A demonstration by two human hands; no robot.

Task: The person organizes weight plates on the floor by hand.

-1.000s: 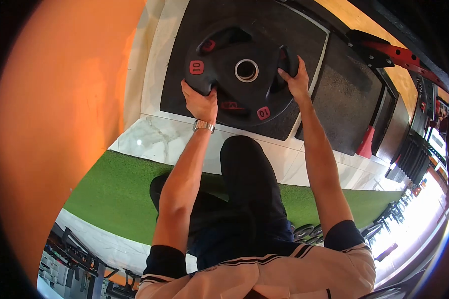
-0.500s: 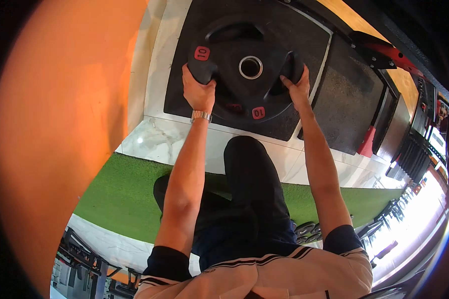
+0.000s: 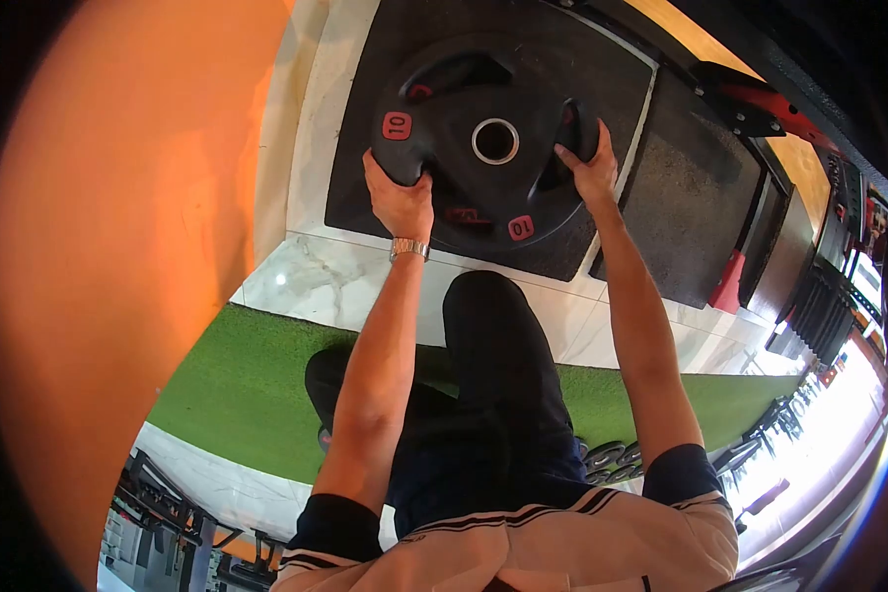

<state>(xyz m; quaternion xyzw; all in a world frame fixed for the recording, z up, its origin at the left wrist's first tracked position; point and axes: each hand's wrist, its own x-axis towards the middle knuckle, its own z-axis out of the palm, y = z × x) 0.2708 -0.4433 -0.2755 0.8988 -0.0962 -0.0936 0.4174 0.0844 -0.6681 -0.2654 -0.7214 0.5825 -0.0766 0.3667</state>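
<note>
A black rubber weight plate (image 3: 456,138) with red "10" labels and a metal-ringed centre hole lies over a black mat (image 3: 360,197). My left hand (image 3: 401,205), a metal watch on its wrist, is wrapped round the plate's left rim, its thumb at the grip opening. On the opposite side my right hand (image 3: 594,176) grips the rim, with the thumb at the right opening and the fingers over the outer edge. Red marks show through the plate's openings.
A second dark mat (image 3: 696,187) lies to the right, with a red wedge-shaped piece (image 3: 727,283) at its corner. An orange wall (image 3: 128,197) rises on the left. Green turf (image 3: 227,395) runs under my legs, and several plates (image 3: 612,459) rest behind on the right.
The plate has turned slightly counterclockwise, its left side coming towards me. My left hand has moved with it, down and a little right; my right hand has shifted only slightly.
</note>
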